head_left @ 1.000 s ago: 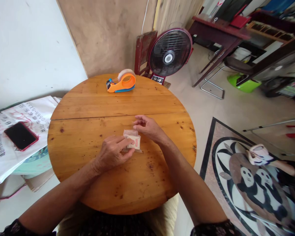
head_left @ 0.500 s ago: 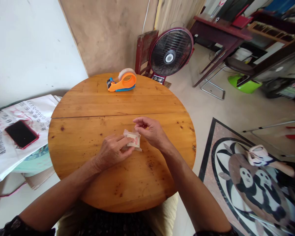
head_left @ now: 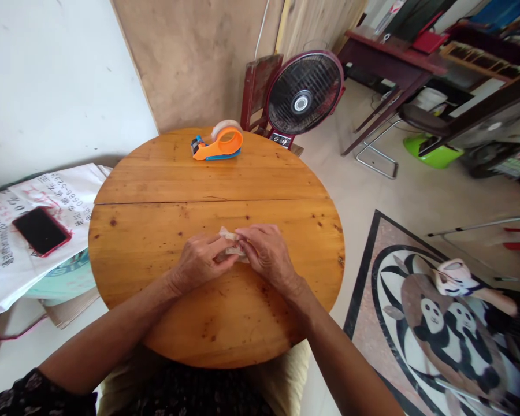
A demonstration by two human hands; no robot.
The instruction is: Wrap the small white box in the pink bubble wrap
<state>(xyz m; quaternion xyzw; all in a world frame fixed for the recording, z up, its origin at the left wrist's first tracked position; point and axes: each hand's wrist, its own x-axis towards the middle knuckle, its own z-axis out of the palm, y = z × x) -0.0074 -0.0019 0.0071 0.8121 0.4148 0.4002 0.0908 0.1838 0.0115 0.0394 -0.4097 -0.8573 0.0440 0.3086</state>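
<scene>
A small clear plastic packet (head_left: 227, 238) with a white and red label lies near the middle of the round wooden table (head_left: 156, 185). My left hand (head_left: 199, 261) presses on its near left side with curled fingers. My right hand (head_left: 266, 254) covers its right side, fingers closed over it. Most of the packet is hidden under both hands. An orange and blue tape dispenser (head_left: 219, 143) stands at the far edge of the table, well beyond both hands.
A dark phone in a red case (head_left: 41, 230) lies on a printed white sack (head_left: 8, 254) to the left. A red floor fan (head_left: 304, 92) and a wooden chair stand behind the table. A panda rug (head_left: 442, 323) covers the floor on the right.
My right hand has come down from above the packet and closed over its right side. My left hand has stayed on the packet. The view has shifted slightly.
</scene>
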